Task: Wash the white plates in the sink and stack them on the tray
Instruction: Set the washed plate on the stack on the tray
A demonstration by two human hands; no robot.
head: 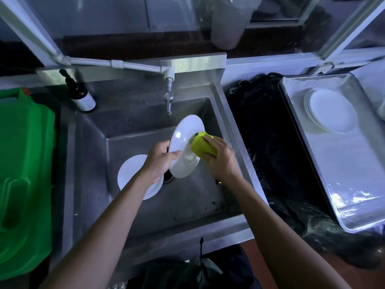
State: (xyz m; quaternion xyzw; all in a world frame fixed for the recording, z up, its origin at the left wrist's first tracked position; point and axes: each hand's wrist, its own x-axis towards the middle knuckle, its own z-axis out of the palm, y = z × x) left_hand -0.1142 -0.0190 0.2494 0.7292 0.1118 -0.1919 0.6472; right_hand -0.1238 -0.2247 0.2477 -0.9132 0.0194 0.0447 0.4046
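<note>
While the person leans over the basin, this is how things stand:

Left hand (160, 161): closed on the rim of a white plate (183, 147), thumb across its face, holding it tilted on edge above the sink (210, 197).
Right hand (220, 159): fingers curled round a yellow sponge (203, 146), pressing it against the plate's right side.
Tap (168, 99): just behind the held plate; no water seen running.
Sink stack (131, 174): more white plates lying flat on the sink floor, beside the drain, partly hidden under the left wrist.
Tray (354, 184): metal, on the tabletop well to the right.
Tray stack (331, 110): white plates piled at the tray's far end.
Bottle (80, 94): dark, white label, on the sink's back-left ledge.
Green container (25, 174): at the far left.
</note>
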